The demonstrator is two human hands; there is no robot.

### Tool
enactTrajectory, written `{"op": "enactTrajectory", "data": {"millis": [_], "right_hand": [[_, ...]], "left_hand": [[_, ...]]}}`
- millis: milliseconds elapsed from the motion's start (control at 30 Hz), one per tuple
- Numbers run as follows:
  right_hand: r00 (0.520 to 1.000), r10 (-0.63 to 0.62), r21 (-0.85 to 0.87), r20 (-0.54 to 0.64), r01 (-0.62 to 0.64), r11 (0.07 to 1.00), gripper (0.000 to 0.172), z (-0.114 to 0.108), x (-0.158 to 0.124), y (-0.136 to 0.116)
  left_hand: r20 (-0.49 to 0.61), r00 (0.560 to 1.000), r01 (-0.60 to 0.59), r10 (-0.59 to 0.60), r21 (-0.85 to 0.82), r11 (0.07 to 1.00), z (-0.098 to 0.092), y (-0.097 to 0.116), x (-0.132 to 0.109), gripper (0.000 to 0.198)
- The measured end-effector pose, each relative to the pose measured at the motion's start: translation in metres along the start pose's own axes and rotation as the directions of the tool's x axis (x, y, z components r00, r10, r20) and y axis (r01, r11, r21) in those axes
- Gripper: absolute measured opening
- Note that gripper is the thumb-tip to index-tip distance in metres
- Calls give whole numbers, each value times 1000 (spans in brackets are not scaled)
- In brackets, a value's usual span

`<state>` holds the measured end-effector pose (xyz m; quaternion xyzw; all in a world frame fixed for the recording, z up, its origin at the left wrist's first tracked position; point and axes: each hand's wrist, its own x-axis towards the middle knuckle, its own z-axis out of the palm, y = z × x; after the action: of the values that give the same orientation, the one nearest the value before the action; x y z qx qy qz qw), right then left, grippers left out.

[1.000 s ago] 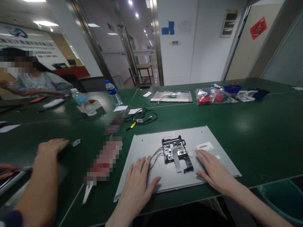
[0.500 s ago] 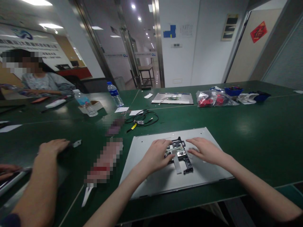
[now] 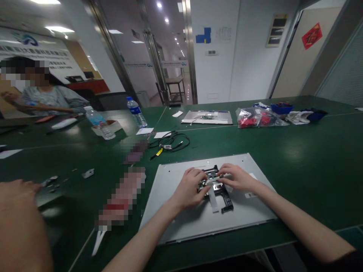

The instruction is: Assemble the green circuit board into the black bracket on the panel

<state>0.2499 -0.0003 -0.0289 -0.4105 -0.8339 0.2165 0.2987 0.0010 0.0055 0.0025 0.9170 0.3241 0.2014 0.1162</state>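
A white-grey flat display panel (image 3: 181,223) lies on the green table before me. On its middle rests a black plastic frame (image 3: 227,204) with a small circuit board and a pale flat ribbon cable (image 3: 213,202) hanging toward me. My left hand (image 3: 191,189) is closed round the left side of the circuit board (image 3: 210,182), thumb near the cable's upper end. From the right, my right hand (image 3: 236,177) pinches the board's right end between thumb and fingers. The fingertips partly hide the board.
Behind lie a coiled black cable (image 3: 172,141), a second panel (image 3: 206,118) and a plastic bag with red items (image 3: 258,119). Two water bottles (image 3: 137,113) stand back left. Another person's arm (image 3: 22,223) is at the left, near small metal parts (image 3: 88,173). One more person sits far left.
My right hand has moved left from beside the frame onto the board's right end. My left hand stays put. The neighbouring person's arm has drawn back toward the lower left.
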Motion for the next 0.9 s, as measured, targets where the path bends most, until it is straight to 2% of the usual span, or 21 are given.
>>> {"op": "enactTrajectory", "data": {"millis": [100,267,567,733,900], "right_hand": [[998,9,-9,-55,-10,1000,17,3,-1,13],[998,45,-46,-53,-48,998,23,2,-1,34],[997,61,-69,-44,-64,996,45,10,-2,39],[998,56,-69,-31,-58,996,57,13,-3,38],[998,52,-59,-29,-54,997,62,14,-3,37]], "left_hand": [[18,999,-28,28,-3,1000,-2,-1,0,27],[116,989,-96,96,-10,995,-8,-4,-2,57],[189,981,25,-36,57,998,-8,-22,-8,92],[185,979,87,-91,29,996,-6,-29,-12,104],[182,980,90,-80,-48,995,-7,-30,-10,104]]}}
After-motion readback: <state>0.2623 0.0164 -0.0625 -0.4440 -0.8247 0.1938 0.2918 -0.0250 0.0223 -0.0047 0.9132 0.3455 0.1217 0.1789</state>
